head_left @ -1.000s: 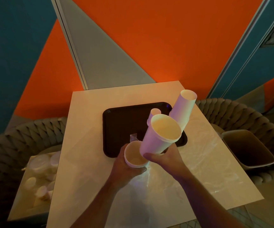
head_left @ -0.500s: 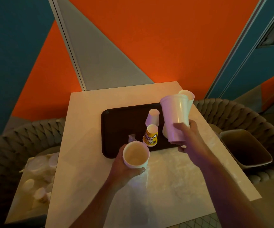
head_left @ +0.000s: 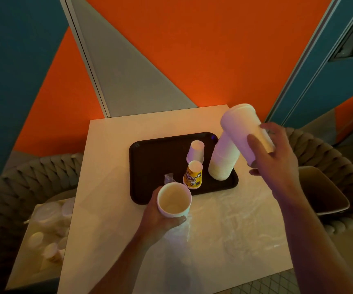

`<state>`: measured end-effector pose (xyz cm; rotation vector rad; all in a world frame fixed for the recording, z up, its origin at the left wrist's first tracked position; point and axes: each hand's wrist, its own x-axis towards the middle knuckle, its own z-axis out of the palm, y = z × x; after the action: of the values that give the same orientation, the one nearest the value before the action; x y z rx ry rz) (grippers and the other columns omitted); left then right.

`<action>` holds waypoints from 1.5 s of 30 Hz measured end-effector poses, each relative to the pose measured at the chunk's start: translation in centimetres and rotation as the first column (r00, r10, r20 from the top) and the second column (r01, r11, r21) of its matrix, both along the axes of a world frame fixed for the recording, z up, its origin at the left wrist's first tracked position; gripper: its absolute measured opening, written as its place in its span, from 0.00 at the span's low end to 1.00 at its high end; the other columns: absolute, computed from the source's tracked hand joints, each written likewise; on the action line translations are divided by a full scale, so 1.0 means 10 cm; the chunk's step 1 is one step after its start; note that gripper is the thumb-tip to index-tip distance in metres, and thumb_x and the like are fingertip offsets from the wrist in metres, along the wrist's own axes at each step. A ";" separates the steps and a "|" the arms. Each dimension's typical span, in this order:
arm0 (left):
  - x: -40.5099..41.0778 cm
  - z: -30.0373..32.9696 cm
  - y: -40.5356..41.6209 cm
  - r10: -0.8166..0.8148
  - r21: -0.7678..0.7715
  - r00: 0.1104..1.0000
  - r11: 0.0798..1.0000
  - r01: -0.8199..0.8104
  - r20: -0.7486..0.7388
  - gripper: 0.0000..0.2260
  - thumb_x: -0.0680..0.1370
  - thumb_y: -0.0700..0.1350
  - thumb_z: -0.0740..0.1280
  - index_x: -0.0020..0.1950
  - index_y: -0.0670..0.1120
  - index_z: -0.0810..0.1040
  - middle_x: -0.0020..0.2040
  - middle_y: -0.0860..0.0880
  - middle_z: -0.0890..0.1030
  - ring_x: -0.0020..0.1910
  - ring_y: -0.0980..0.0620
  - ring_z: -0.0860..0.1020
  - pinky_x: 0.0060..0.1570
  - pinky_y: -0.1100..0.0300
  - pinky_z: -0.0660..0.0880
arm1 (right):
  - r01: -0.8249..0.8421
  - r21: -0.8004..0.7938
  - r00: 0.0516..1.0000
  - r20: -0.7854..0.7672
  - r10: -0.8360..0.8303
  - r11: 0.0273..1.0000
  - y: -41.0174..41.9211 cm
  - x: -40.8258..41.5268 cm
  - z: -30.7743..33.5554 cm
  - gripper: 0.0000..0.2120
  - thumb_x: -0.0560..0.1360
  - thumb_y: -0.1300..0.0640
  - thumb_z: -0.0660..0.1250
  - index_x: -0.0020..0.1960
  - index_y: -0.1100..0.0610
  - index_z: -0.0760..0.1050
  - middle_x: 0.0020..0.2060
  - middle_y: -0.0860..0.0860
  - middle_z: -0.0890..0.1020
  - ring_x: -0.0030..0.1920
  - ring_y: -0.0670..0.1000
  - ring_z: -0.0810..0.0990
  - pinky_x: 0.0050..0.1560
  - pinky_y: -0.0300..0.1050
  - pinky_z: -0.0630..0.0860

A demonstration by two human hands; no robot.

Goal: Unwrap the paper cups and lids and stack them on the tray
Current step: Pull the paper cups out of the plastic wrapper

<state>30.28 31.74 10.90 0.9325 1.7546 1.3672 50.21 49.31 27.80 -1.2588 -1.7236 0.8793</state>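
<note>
A dark tray (head_left: 154, 162) lies on the white table (head_left: 112, 187). On its right side stands a tall stack of upturned white cups (head_left: 224, 158). My right hand (head_left: 275, 160) grips a white cup (head_left: 245, 128) upside down, tilted, just above and right of that stack's top. Two small upturned cups stand mid-tray, a white one (head_left: 195, 150) and a yellow printed one (head_left: 193, 175). My left hand (head_left: 163, 221) holds a white cup (head_left: 174, 200) mouth up at the tray's near edge.
Crumpled clear plastic wrap (head_left: 235, 225) covers the table's near right part. A small plastic scrap (head_left: 168, 178) sits on the tray. A box with wrapped cups and lids (head_left: 44, 225) sits at lower left. A brown bin (head_left: 324, 194) stands at right, among woven chairs.
My right hand has turned its cup upside down and carried it from near the left hand up and right, to beside the top of the tall stack. The left hand stayed put.
</note>
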 end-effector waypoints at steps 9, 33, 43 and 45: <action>-0.01 -0.02 0.00 0.000 -0.009 1.000 1.000 0.000 0.028 0.40 0.62 0.41 0.85 0.67 0.59 0.69 0.60 0.61 0.76 0.60 0.64 0.75 0.49 0.66 0.79 | 0.054 -0.161 0.999 0.006 -0.054 0.985 0.17 0.10 0.19 0.33 0.74 0.54 0.74 0.76 0.51 0.65 0.60 0.55 0.75 0.38 0.55 0.85 0.34 0.42 0.80; 0.01 0.01 0.00 -0.005 0.012 1.000 1.000 0.005 -0.009 0.39 0.63 0.38 0.84 0.65 0.59 0.68 0.62 0.56 0.76 0.59 0.65 0.75 0.48 0.68 0.78 | 0.077 0.282 0.971 0.198 -0.136 0.956 0.73 -0.46 0.21 0.30 0.76 0.40 0.68 0.72 0.45 0.59 0.64 0.56 0.73 0.55 0.57 0.75 0.52 0.54 0.78; -0.01 -0.05 0.01 0.010 -0.003 1.000 1.000 -0.010 -0.018 0.40 0.62 0.41 0.85 0.65 0.61 0.68 0.61 0.60 0.76 0.60 0.65 0.75 0.49 0.66 0.78 | -0.051 0.084 0.897 0.442 0.008 0.995 0.89 -0.53 -0.34 0.28 0.77 0.48 0.72 0.72 0.53 0.66 0.71 0.58 0.70 0.66 0.62 0.75 0.55 0.51 0.74; -0.01 -0.05 0.02 0.009 0.002 1.000 1.000 -0.009 -0.012 0.40 0.62 0.41 0.85 0.65 0.61 0.68 0.61 0.60 0.76 0.60 0.65 0.75 0.49 0.66 0.79 | -0.066 0.094 0.917 0.398 0.023 0.993 0.88 -0.51 -0.42 0.29 0.77 0.51 0.73 0.73 0.55 0.65 0.72 0.58 0.70 0.67 0.61 0.74 0.59 0.53 0.75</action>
<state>30.15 31.95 10.39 0.9372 1.7689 1.3716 45.15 58.15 23.61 -1.4006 -2.0936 0.5709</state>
